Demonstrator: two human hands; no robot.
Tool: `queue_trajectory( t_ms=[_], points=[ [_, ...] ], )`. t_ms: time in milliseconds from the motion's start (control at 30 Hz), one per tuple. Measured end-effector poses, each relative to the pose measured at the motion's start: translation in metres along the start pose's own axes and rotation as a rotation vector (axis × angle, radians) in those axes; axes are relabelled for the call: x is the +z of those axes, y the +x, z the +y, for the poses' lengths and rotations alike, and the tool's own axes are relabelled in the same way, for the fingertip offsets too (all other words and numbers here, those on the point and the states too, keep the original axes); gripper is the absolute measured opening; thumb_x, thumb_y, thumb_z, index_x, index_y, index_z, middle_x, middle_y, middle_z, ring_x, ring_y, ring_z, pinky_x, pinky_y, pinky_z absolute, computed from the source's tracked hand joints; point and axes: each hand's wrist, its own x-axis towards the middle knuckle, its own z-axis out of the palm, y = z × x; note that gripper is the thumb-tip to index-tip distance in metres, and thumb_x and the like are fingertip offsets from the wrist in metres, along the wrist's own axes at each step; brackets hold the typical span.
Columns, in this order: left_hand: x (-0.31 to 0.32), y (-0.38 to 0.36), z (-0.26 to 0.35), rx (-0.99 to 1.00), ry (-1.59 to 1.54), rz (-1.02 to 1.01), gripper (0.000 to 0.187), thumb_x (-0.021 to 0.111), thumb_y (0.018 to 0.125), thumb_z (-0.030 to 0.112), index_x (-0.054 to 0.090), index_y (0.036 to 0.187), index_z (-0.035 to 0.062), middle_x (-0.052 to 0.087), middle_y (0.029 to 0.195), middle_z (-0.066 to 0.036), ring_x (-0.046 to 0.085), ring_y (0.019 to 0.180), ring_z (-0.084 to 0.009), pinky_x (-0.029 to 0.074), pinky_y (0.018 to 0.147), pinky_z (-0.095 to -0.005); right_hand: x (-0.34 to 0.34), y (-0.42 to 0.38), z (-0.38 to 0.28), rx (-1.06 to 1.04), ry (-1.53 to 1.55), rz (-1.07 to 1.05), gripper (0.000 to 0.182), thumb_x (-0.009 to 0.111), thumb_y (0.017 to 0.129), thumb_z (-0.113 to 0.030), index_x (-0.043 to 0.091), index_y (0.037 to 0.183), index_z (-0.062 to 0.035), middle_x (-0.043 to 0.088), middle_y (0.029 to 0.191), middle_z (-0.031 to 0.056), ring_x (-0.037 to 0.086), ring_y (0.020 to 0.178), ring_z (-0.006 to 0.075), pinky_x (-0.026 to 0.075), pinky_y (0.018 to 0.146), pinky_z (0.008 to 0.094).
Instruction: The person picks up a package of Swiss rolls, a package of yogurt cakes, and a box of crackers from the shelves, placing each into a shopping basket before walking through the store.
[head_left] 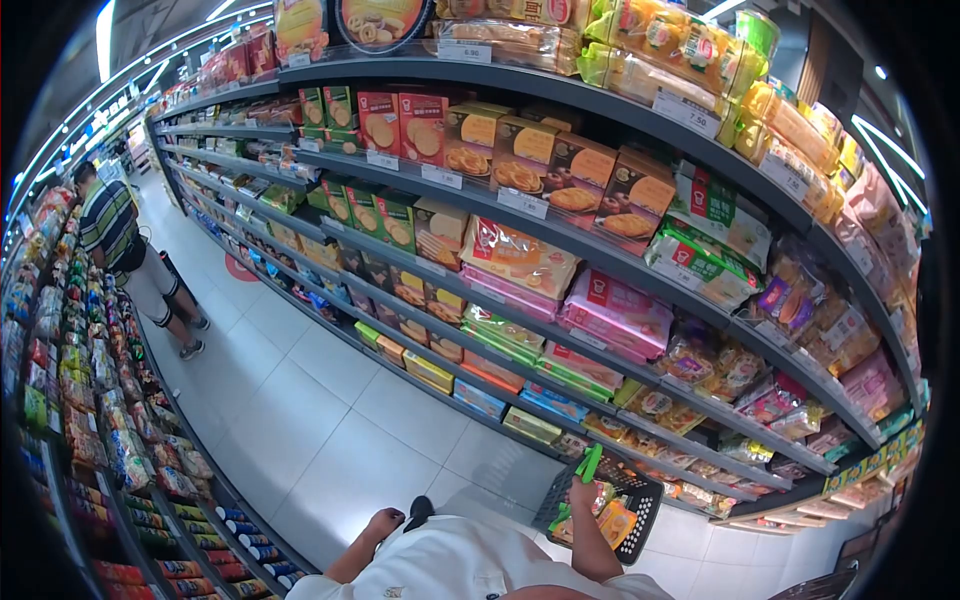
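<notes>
My right hand is closed round the green handle of a black shopping basket. Inside the basket lie orange and yellow packages, partly covered by my hand and arm. My left hand hangs low beside my white shirt, near the dark tip of a shoe. Its fingers look curled in, small in the view, and whether they hold anything cannot be made out.
Long shelves of boxed and bagged biscuits run along the right. Another shelf of snack packets lines the left side. Down the tiled aisle, a person in a striped shirt stands by the left shelf.
</notes>
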Motion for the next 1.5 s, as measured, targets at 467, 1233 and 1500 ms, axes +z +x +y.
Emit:
queue_trajectory(
  t_ms=[467, 1233, 1500],
  points=[
    [-0.004, 0.001, 0.002, -0.006, 0.028, -0.013, 0.04, 0.071, 0.098, 0.04, 0.082, 0.121, 0.0082, 0.081, 0.115, -0.02, 0.077, 0.109, -0.0345, 0.06, 0.097, -0.0428, 0.0, 0.008, 0.013, -0.026, 0.057, -0.001, 0.021, 0.073, 0.097, -0.023, 0.066, 0.103, -0.0042, 0.065, 0.066, 0.0089, 0.061, 0.046, 0.0219, 0.049, 0.042, 0.0375],
    [0.0, 0.025, 0.006, 0.048, 0.048, -0.028, 0.04, 0.073, 0.099, 0.037, 0.08, 0.122, 0.0052, 0.081, 0.117, -0.02, 0.078, 0.11, -0.0325, 0.06, 0.096, -0.0425, 0.011, 0.034, 0.031, -0.058, -0.178, 0.147, 0.03, 0.075, 0.093, -0.032, 0.071, 0.09, -0.0025, 0.068, 0.062, 0.0094, 0.069, 0.048, 0.0234, 0.056, 0.046, 0.0387],
    [-0.001, 0.025, 0.009, 0.023, 0.046, -0.042, 0.039, 0.072, 0.1, 0.036, 0.08, 0.123, 0.0058, 0.081, 0.117, -0.021, 0.078, 0.11, -0.0325, 0.06, 0.096, -0.0429, 0.017, 0.047, 0.047, -0.174, -0.149, 0.183, 0.031, 0.075, 0.092, -0.033, 0.072, 0.09, -0.0022, 0.069, 0.063, 0.01, 0.07, 0.05, 0.0249, 0.057, 0.048, 0.0393]
  ],
)
